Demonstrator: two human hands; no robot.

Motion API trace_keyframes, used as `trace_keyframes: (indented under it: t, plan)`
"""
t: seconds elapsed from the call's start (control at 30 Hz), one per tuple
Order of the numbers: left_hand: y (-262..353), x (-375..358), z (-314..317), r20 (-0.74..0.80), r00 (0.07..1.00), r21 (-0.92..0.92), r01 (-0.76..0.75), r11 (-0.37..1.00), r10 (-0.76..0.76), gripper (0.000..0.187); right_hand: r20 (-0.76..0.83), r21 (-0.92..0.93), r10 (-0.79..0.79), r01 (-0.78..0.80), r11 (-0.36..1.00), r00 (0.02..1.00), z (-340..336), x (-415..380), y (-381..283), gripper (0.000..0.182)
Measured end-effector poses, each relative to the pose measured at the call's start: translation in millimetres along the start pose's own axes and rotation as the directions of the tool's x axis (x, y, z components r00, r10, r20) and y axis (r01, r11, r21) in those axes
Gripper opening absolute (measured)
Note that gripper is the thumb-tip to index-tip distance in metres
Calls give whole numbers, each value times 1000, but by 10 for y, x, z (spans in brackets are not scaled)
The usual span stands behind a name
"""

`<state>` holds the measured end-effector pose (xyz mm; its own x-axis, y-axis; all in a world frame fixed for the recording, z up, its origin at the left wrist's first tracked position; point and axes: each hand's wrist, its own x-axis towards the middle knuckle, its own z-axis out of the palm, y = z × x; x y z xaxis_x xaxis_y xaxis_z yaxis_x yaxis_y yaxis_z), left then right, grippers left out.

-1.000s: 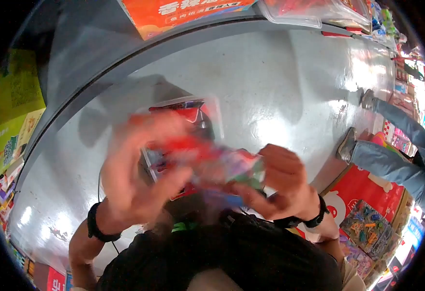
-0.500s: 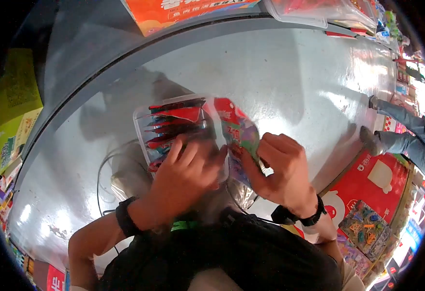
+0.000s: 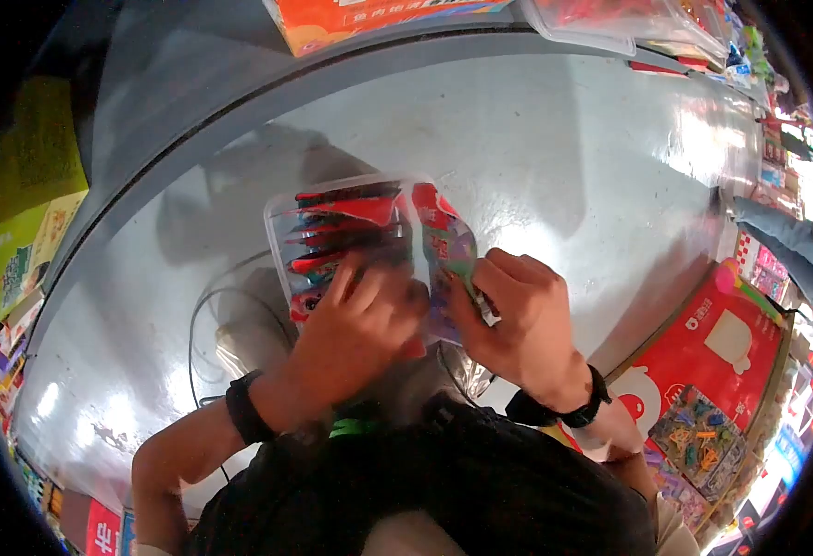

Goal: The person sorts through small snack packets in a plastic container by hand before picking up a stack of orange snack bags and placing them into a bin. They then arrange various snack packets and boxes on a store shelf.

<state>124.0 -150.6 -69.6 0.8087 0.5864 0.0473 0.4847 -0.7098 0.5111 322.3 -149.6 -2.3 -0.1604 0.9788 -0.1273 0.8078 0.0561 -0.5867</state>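
A clear plastic box [image 3: 275, 243] stands in front of me with several dark and red packets [image 3: 337, 215] standing in a row inside. My left hand [image 3: 355, 310] reaches over the near part of the box, fingers bent down among the packets and smeared by motion. My right hand [image 3: 522, 310] is closed on the right edge of a red, green and purple packet [image 3: 444, 243], thumb against its front. That packet hangs upright along the box's right side. What lies under my left fingertips is hidden.
Grey floor [image 3: 481, 130] surrounds the box. An orange carton [image 3: 369, 23] and a clear tub [image 3: 592, 32] stand at the far edge. Left is a green-yellow carton [image 3: 26, 222]; right, a red display [image 3: 694, 343]. A person's leg [image 3: 782, 236] shows far right.
The view has shifted slightly, and the box sits a little further right in it. My right hand still grips the colourful packet, now nearer the box. The person at right has stepped further out of view.
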Motion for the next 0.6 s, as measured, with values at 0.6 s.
trace_keyframes:
  t: [0.6]
  plan:
    - [9, -3, 49, -14, 1000, 27, 13, 1000, -13, 28, 261, -187, 168, -121, 975, 951, 335, 164, 158, 15]
